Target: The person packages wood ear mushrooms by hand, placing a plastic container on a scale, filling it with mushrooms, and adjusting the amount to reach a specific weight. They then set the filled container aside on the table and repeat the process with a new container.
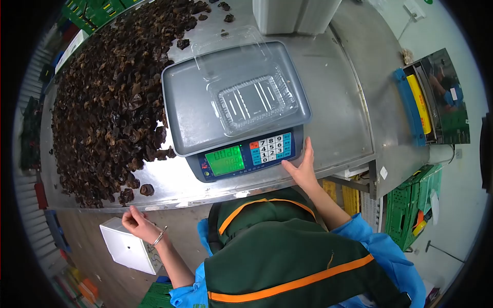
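Note:
A digital scale [246,156] with a lit green display stands on the steel table, its grey tray [190,102] on top. On that tray lies an open clear plastic container [257,105], its lid folded back, with nothing visible inside. My right hand [303,167] rests at the scale's lower right corner, thumb and a finger spread, holding nothing. My left hand [137,224], a bracelet at its wrist, hovers by the table's front edge with curled fingers; whether anything is between them is too small to tell. Dark dried pieces [113,102] are heaped left of the scale.
The steel table [339,92] has a raised rim. White containers [295,15] stand at its back. At the right are a black-fronted machine [441,97] and green crates [403,205]. A white box [128,246] sits below my left hand.

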Motion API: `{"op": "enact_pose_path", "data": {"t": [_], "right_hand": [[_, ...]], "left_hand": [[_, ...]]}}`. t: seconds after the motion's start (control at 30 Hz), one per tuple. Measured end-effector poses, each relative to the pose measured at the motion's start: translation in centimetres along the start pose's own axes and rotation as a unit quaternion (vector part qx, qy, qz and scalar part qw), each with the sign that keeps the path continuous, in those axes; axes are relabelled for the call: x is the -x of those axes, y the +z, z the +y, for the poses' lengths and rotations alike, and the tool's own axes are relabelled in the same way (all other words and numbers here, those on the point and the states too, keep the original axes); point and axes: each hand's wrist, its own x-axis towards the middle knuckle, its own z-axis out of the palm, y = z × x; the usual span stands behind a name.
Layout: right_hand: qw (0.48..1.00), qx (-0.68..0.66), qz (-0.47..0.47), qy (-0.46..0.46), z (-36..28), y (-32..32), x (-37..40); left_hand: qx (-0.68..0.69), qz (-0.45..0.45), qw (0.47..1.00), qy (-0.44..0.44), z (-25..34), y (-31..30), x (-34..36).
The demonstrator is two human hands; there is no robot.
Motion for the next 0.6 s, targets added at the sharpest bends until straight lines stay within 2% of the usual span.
{"op": "enact_pose_path", "data": {"t": [0.1, 0.3, 0.37, 0.43, 0.5, 0.57, 0.6], "right_hand": [[1.000, -0.001, 0.003, -0.011, 0.0, 0.5, 0.0], [0.999, 0.013, 0.049, -0.006, 0.9, 1.6, -0.5], [0.998, 0.023, 0.060, -0.005, 0.7, 1.8, -0.8], [0.998, 0.044, 0.048, 0.021, 0.1, 1.5, -1.0], [0.998, 0.037, 0.041, 0.001, -0.3, 0.4, -1.0], [0.999, 0.032, 0.031, -0.031, 0.2, -1.3, -2.3], [0.998, -0.051, 0.027, -0.002, 1.1, -2.3, -3.2]], "left_hand": [[0.013, -0.016, 0.999, 0.049, -0.7, 0.2, 0.3], [-0.053, -0.011, 0.998, 0.025, -1.3, -0.9, 1.5], [-0.026, -0.017, 0.999, 0.036, -1.9, -0.7, 2.0], [-0.040, -0.077, 0.996, 0.035, -1.3, 0.6, 3.5], [-0.042, -0.143, 0.988, 0.049, -1.6, 2.1, 4.9], [-0.012, -0.267, 0.964, -0.017, -2.1, 3.5, 5.8], [0.000, -0.289, 0.954, -0.084, -3.2, 4.7, 6.4]]}}
